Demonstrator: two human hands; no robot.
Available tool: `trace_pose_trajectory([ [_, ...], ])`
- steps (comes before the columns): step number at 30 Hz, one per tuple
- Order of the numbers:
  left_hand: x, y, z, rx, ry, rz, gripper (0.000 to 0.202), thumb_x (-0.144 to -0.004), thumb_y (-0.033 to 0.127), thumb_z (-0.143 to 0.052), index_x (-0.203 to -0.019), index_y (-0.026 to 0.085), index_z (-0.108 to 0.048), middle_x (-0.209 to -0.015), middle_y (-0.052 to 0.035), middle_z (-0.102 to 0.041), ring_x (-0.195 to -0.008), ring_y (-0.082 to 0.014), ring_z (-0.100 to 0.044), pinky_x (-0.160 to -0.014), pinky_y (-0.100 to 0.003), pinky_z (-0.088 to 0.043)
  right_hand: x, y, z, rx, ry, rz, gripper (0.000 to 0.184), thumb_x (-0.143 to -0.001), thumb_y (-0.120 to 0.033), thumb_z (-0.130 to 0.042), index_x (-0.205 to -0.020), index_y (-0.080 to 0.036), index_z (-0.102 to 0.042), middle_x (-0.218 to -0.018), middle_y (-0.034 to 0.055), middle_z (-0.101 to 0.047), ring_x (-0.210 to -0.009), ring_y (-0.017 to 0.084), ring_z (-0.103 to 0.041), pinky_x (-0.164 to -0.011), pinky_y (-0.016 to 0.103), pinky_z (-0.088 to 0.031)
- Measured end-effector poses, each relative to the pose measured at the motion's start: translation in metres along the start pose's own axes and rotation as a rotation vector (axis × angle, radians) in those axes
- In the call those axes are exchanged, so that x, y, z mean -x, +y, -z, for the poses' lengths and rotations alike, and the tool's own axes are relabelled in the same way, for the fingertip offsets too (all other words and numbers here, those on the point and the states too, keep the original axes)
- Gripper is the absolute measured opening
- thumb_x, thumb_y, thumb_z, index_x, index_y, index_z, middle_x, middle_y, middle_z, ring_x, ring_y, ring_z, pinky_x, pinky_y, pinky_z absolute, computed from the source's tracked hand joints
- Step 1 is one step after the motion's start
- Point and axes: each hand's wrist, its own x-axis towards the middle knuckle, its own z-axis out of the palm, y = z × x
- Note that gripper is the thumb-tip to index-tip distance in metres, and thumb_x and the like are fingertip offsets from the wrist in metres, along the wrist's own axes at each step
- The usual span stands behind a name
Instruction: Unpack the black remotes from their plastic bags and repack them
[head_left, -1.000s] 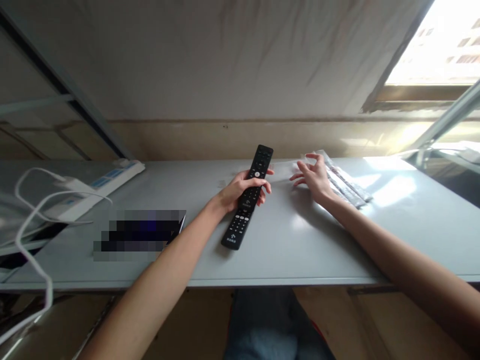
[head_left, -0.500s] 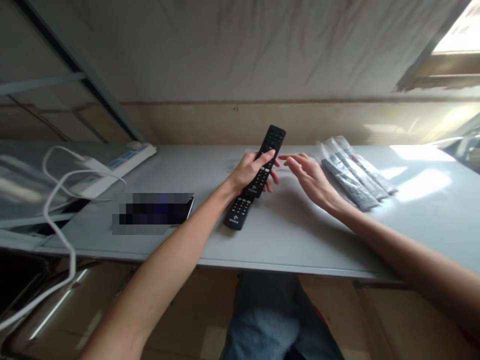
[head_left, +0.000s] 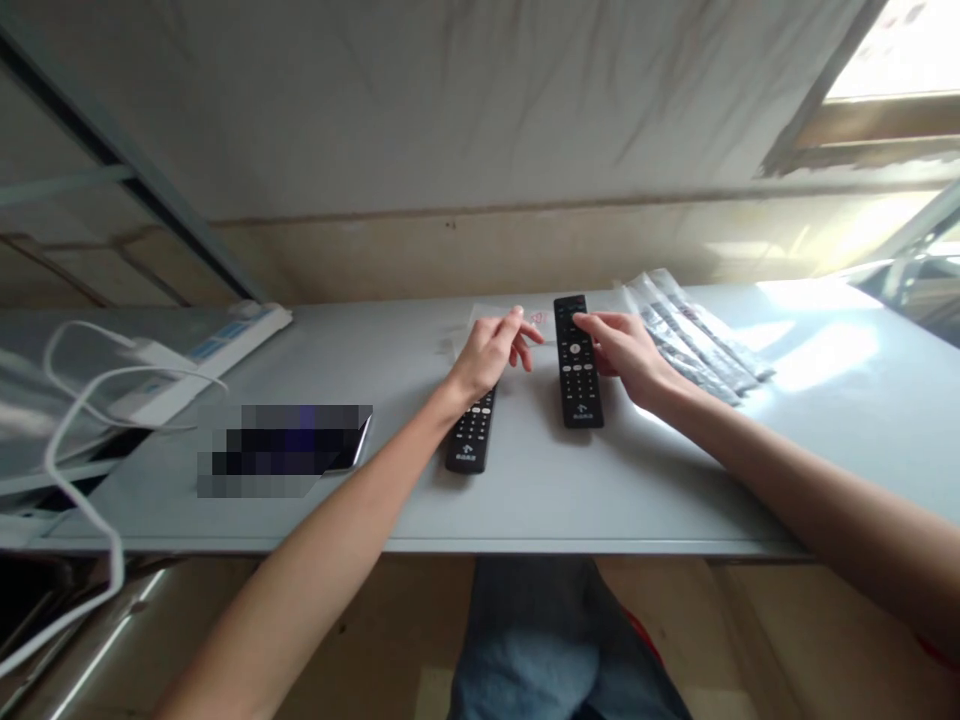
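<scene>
Two black remote controls lie side by side on the grey table (head_left: 675, 480). The left remote (head_left: 469, 440) shows only its lower half; my left hand (head_left: 491, 352) lies over its top end. That hand's thumb and curled fingers pinch the edge of a flat clear plastic bag (head_left: 541, 320) lying behind the remotes. My right hand (head_left: 622, 352) grips the top right side of the right remote (head_left: 577, 375), which lies flat with its buttons facing up.
Several remotes in clear bags (head_left: 697, 335) lie at the back right. A phone (head_left: 300, 450) rests at the left front. A white power strip (head_left: 210, 355) with white cables (head_left: 75, 440) sits at the far left. The wall runs close behind the table.
My left hand held a black remote tilted up; it now lies flat under that hand. A second remote now lies to its right under my right hand, which came in from the bagged remotes.
</scene>
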Motion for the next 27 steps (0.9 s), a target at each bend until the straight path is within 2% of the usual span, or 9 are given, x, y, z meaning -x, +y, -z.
trace_pose_trajectory([
  [4, 0.000, -0.006, 0.001, -0.003, 0.183, 0.020, 0.056, -0.109, 0.051, -0.050, -0.074, 0.017, -0.078, -0.052, -0.0055, -0.064, -0.052, -0.0145, -0.055, -0.059, -0.027, -0.040, -0.001, 0.008, -0.002, 0.134, -0.103, 0.012, 0.051, -0.094, -0.060, -0.074, -0.067, -0.020, -0.055, -0.056, -0.0027, -0.046, -0.048, 0.009, -0.037, -0.043, 0.024, -0.022],
  [8, 0.001, -0.007, 0.001, 0.023, 0.284, 0.039, 0.054, -0.109, 0.049, -0.051, -0.071, 0.018, -0.075, -0.052, -0.0043, -0.063, -0.052, -0.0147, -0.054, -0.062, -0.028, -0.040, -0.002, 0.013, -0.005, 0.175, -0.192, -0.044, 0.053, -0.093, -0.064, -0.075, -0.070, -0.018, -0.061, -0.055, -0.0011, -0.053, -0.046, 0.008, -0.041, -0.041, 0.022, -0.024],
  [11, 0.001, -0.006, 0.001, 0.063, 0.351, 0.056, 0.049, -0.109, 0.046, -0.049, -0.076, 0.019, -0.073, -0.053, -0.0029, -0.063, -0.053, -0.0148, -0.056, -0.064, -0.028, -0.041, -0.002, 0.012, -0.004, 0.170, -0.219, -0.081, 0.053, -0.091, -0.065, -0.077, -0.071, -0.018, -0.063, -0.054, -0.0013, -0.054, -0.042, 0.006, -0.039, -0.038, 0.021, -0.022],
  [14, 0.002, -0.006, 0.000, 0.078, 0.383, 0.028, 0.045, -0.110, 0.043, -0.044, -0.084, 0.019, -0.072, -0.056, -0.0016, -0.064, -0.056, -0.0152, -0.057, -0.066, -0.028, -0.042, 0.000, 0.009, -0.003, 0.155, -0.256, -0.076, 0.055, -0.088, -0.067, -0.079, -0.069, -0.017, -0.063, -0.054, -0.0005, -0.057, -0.041, 0.006, -0.039, -0.036, 0.020, -0.023],
  [20, -0.002, -0.011, 0.004, 0.051, 0.376, -0.101, 0.045, -0.109, 0.053, -0.040, -0.097, 0.021, -0.071, -0.062, -0.0006, -0.066, -0.064, -0.0172, -0.062, -0.069, -0.029, -0.044, 0.001, 0.005, -0.003, 0.191, -0.295, -0.084, 0.052, -0.087, -0.064, -0.082, -0.074, -0.016, -0.066, -0.056, 0.0005, -0.062, -0.040, 0.006, -0.047, -0.034, 0.019, -0.031],
  [23, -0.004, -0.014, 0.007, 0.052, 0.420, -0.122, 0.045, -0.110, 0.052, -0.037, -0.101, 0.022, -0.069, -0.068, -0.0016, -0.069, -0.071, -0.0184, -0.067, -0.072, -0.030, -0.047, 0.000, 0.006, -0.003, 0.188, -0.318, -0.069, 0.046, -0.089, -0.058, -0.082, -0.087, -0.013, -0.072, -0.061, 0.0023, -0.067, -0.043, 0.008, -0.052, -0.034, 0.018, -0.035],
  [25, -0.005, -0.016, 0.009, 0.057, 0.461, -0.120, 0.044, -0.110, 0.051, -0.036, -0.103, 0.022, -0.068, -0.073, -0.0028, -0.072, -0.078, -0.0189, -0.070, -0.075, -0.030, -0.048, 0.001, 0.006, -0.003, 0.174, -0.335, -0.058, 0.044, -0.091, -0.053, -0.082, -0.105, -0.011, -0.075, -0.066, 0.0039, -0.071, -0.046, 0.010, -0.058, -0.035, 0.018, -0.038],
  [27, -0.006, -0.018, 0.010, 0.072, 0.492, -0.114, 0.042, -0.110, 0.049, -0.036, -0.105, 0.021, -0.067, -0.079, -0.0037, -0.074, -0.082, -0.0190, -0.072, -0.077, -0.031, -0.049, 0.003, 0.005, -0.004, 0.161, -0.360, -0.050, 0.048, -0.094, -0.047, -0.080, -0.123, -0.011, -0.071, -0.070, 0.0050, -0.074, -0.050, 0.012, -0.064, -0.037, 0.018, -0.042],
])
